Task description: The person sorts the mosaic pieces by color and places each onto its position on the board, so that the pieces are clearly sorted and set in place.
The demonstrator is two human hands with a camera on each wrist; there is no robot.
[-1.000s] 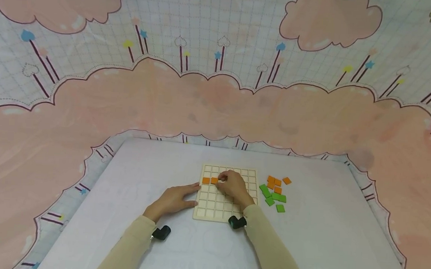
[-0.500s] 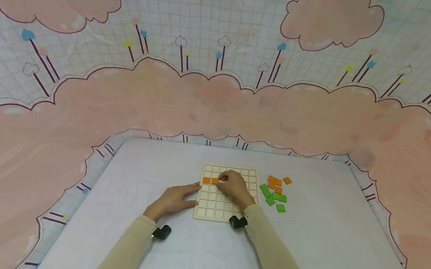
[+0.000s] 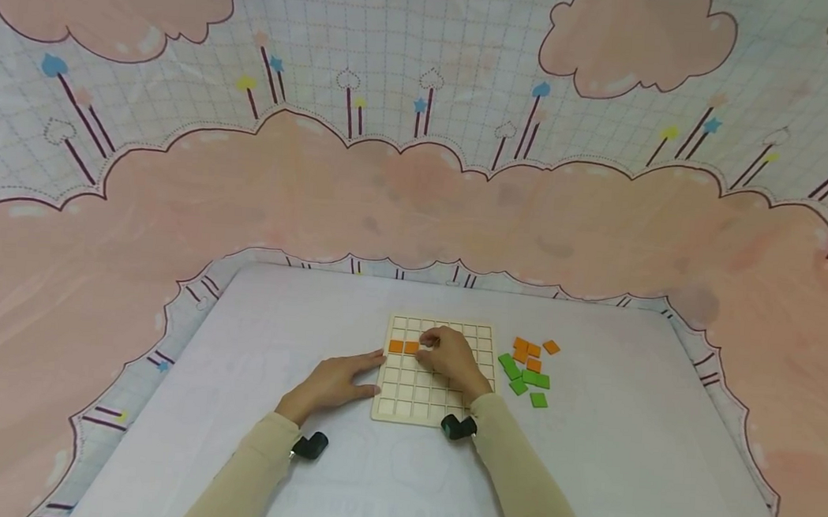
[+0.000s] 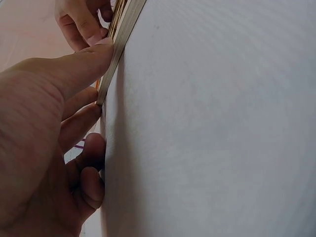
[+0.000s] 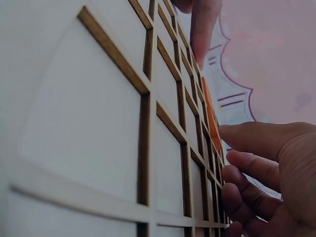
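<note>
From the head view, a wooden grid board (image 3: 405, 393) lies on a white table (image 3: 379, 486), its right-hand cells partly hidden by the right hand (image 3: 450, 360) and forearm. The left hand (image 3: 330, 382) has its fingers and thumb extended against the board's left edge, holding nothing that shows. Two orange tiles (image 3: 412, 347) sit side by side in the second row from the far edge, at its left end. The right hand's bent thumb and finger meet the inner tile's right side; whether they pinch anything cannot be told. Loose orange pieces (image 3: 534, 350) and green pieces (image 3: 538, 400) lie right of the board, some touching, so their count is unsure. In the left wrist view, the board is a dim, foreshortened edge touched by the left fingertips, with the right hand cut off above. In the right wrist view, a fingertip meets an orange strip, the tiles seen nearly edge-on; the far cells crowd together, and the left hand is cropped at the top.
</note>
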